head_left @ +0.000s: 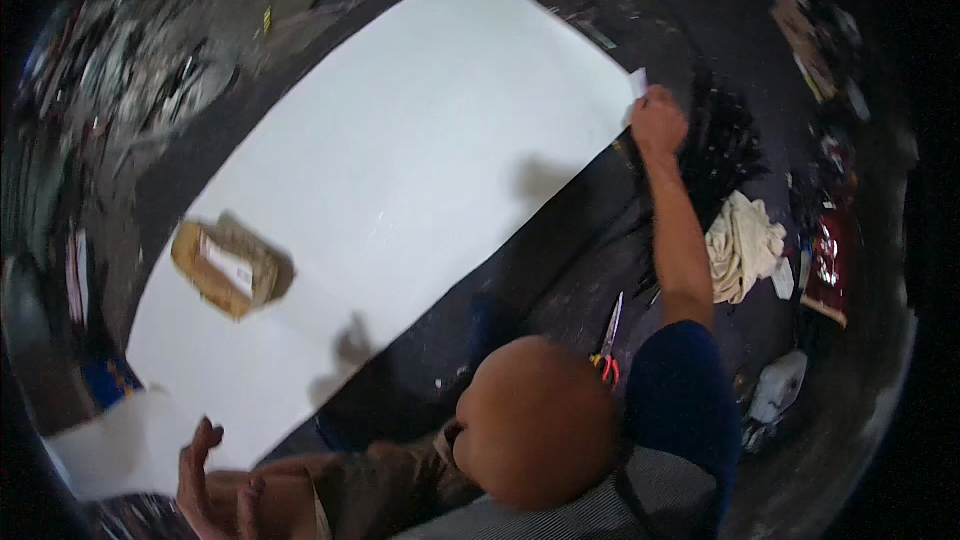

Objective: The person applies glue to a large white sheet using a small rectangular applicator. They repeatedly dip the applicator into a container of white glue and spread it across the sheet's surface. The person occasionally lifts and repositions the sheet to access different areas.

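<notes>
A large white sheet [400,130] lies spread slantwise over a dark surface [570,270].

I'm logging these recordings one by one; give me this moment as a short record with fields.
Left hand: open, near the lower-left end of the white sheet; contact unclear
Right hand: closed on the sheet's right corner
On the sheet: yellow-brown block with a white label
Beside the sheet: scissors with red-and-yellow handles; crumpled cream cloth

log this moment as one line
right hand: gripping white sheet corner | left hand: open, by sheet's near end | on sheet: tan block | right of sheet: scissors, cream cloth
</notes>
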### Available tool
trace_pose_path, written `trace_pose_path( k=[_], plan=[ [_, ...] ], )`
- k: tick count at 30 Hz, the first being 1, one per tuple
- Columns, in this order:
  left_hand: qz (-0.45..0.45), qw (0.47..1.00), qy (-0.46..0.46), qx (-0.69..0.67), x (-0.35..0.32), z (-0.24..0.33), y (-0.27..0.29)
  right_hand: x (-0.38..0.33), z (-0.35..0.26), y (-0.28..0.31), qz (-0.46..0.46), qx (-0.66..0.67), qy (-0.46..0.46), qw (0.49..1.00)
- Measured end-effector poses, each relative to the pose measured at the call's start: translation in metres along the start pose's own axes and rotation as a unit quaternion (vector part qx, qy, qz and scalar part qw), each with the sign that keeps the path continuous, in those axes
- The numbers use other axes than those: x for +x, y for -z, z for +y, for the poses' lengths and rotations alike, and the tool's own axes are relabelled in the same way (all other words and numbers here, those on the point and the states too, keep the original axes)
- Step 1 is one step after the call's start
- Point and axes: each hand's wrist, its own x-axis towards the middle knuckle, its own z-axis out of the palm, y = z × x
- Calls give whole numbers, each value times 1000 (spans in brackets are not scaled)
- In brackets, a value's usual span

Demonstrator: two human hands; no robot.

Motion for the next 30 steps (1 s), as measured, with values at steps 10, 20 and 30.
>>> trace_pose_path(
  k=[10, 20, 30],
  plan=[
    [50, 999, 2, 2, -10, -23, -8, -303, -207, 96, -142, 508, 385, 757],
    [-5, 996, -72, -43, -30, -26, 16, -171, -79, 49, -30, 252, 175, 951],
    [-22, 997, -70, -11, -7, -11, 8, -305, -274, 96, -111, 520, 381, 757]
  ],
)
